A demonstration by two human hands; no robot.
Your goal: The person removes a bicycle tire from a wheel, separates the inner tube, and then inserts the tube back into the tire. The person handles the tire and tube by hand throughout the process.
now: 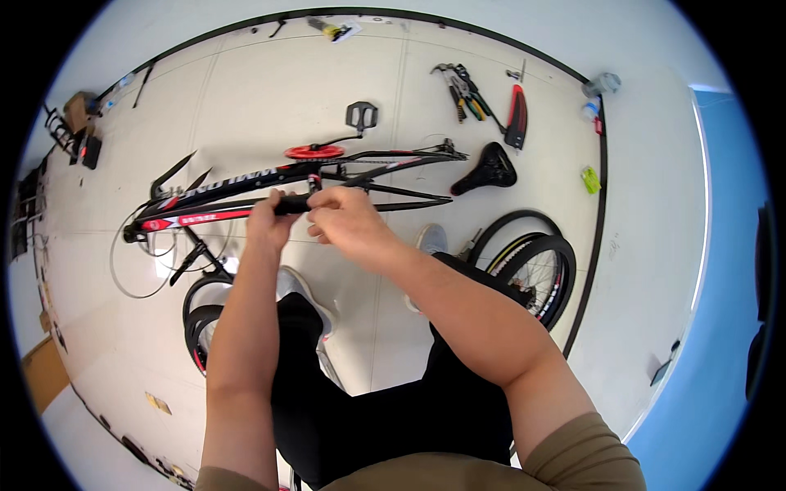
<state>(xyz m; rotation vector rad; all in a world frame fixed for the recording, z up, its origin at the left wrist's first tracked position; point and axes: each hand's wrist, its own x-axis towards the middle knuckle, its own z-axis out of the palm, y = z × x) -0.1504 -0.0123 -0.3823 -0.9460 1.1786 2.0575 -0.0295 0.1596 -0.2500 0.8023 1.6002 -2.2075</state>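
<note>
Your left hand [274, 216] clamps the frame [246, 182]; right hand [345, 219] beside it, grip unclear. Chainring [314, 152] on; saddle [490, 172] at two o'clock, wheels [534, 281] at three, seemingly left to fit.

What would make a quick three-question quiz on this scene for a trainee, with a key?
1. True or false: the black saddle is fitted to the bike frame.
2. Pick one. Beside the red-and-black part, on its left, are: A) the shoes; B) hand tools; C) the bright green item.
3. Which is nearer the black saddle, the left hand or the right hand?

Key:
1. False; it lies loose on the floor.
2. B.
3. The right hand.
</note>
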